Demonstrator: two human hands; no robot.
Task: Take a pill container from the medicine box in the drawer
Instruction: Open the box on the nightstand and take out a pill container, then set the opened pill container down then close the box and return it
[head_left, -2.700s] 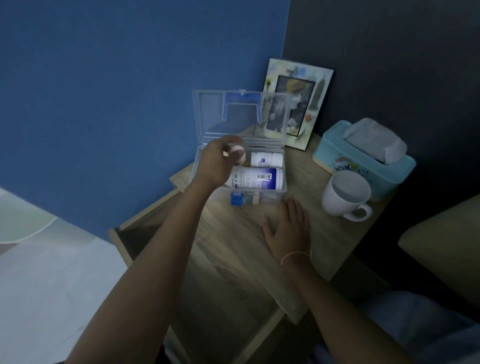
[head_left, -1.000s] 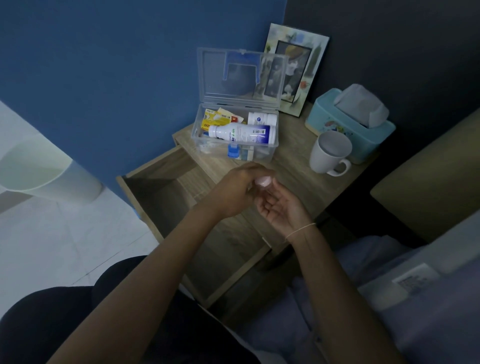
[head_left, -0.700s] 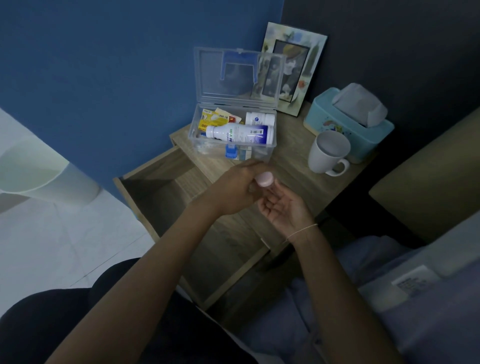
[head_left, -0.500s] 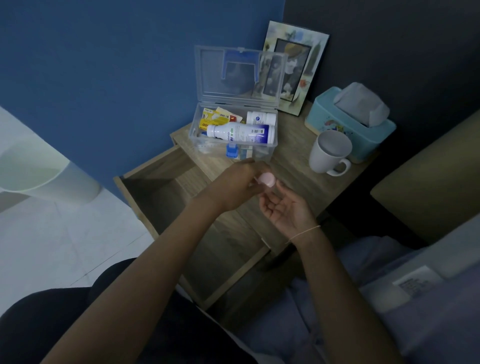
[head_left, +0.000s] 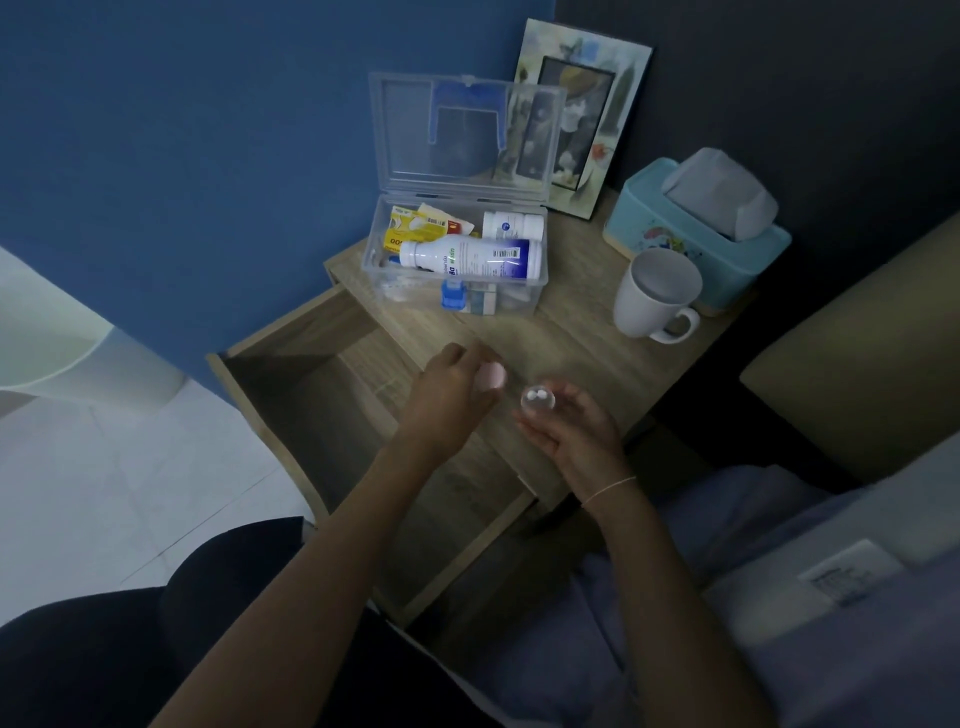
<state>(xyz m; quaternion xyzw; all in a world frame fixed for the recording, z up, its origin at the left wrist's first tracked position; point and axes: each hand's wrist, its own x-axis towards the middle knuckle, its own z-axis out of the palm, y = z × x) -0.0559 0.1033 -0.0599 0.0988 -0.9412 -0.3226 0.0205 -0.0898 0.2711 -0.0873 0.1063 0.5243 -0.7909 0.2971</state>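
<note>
The clear medicine box (head_left: 540, 249) stands open on the wooden nightstand, its lid upright, with a white bottle (head_left: 470, 258), a smaller white bottle and yellow packets inside. In front of it my left hand (head_left: 449, 397) holds a pink cap (head_left: 491, 375). My right hand (head_left: 569, 428) holds a small clear pill container (head_left: 538, 399), open at the top, with white pills visible inside. The two hands are a little apart above the nightstand's front edge. The drawer (head_left: 311, 410) below is pulled out.
A white mug (head_left: 655, 295), a teal tissue box (head_left: 696, 234) and a picture frame (head_left: 576, 114) stand on the nightstand (head_left: 587, 353) to the right and behind. A blue wall lies to the left, a bed edge to the right, my legs below.
The left hand took the small container out of the box and brought it to the right hand. The pink cap has now come off and the hands have moved apart.
</note>
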